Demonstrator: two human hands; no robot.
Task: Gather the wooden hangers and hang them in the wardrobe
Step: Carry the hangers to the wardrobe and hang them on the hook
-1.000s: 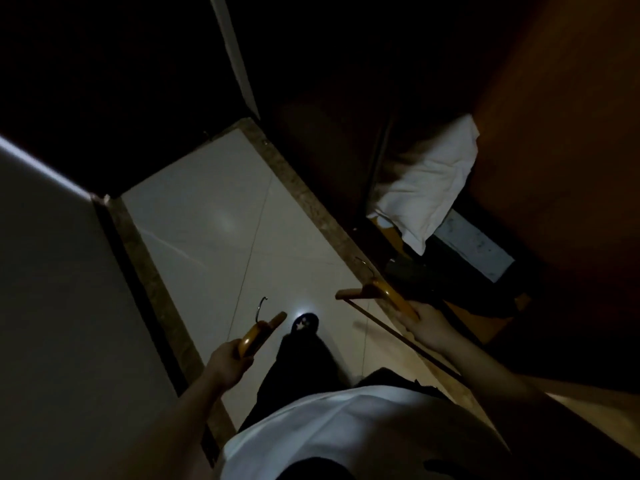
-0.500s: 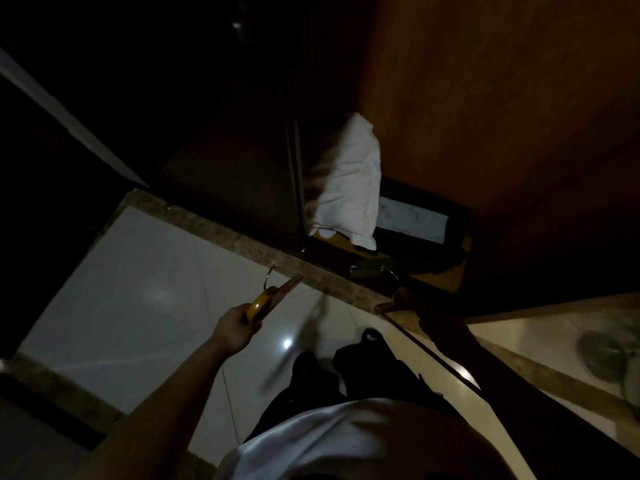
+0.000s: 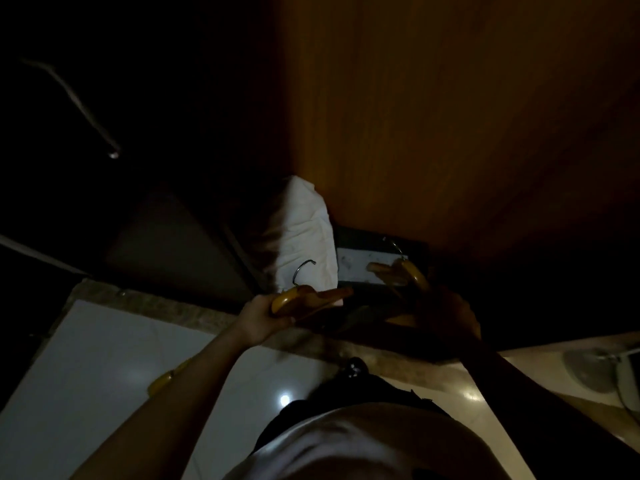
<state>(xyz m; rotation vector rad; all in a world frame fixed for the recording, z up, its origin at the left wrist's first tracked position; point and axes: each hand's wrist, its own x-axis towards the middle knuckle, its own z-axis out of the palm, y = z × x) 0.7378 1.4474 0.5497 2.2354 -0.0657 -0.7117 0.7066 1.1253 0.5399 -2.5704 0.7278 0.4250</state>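
The scene is very dark. My left hand (image 3: 261, 317) grips a wooden hanger (image 3: 308, 297) with a metal hook curling up in front of a white cloth. My right hand (image 3: 446, 311), deep in shadow, grips a second wooden hanger (image 3: 398, 273) whose hook points up over a pale panel. Both hangers are held over the dark bottom of the open wardrobe (image 3: 450, 116), whose brown wooden inner wall rises ahead and to the right. Another yellowish hanger end (image 3: 162, 381) shows beneath my left forearm.
A white folded cloth or pillow (image 3: 304, 233) leans inside the wardrobe beside a dark box with a pale panel (image 3: 356, 266). A metal rail (image 3: 79, 102) shows dimly at upper left. Glossy white floor tiles (image 3: 86, 375) with a speckled stone border lie below; a fan (image 3: 588, 368) stands at right.
I have turned and stepped toward the wardrobe. Both hands have moved forward and closer together, bringing the hangers over the wardrobe's base.
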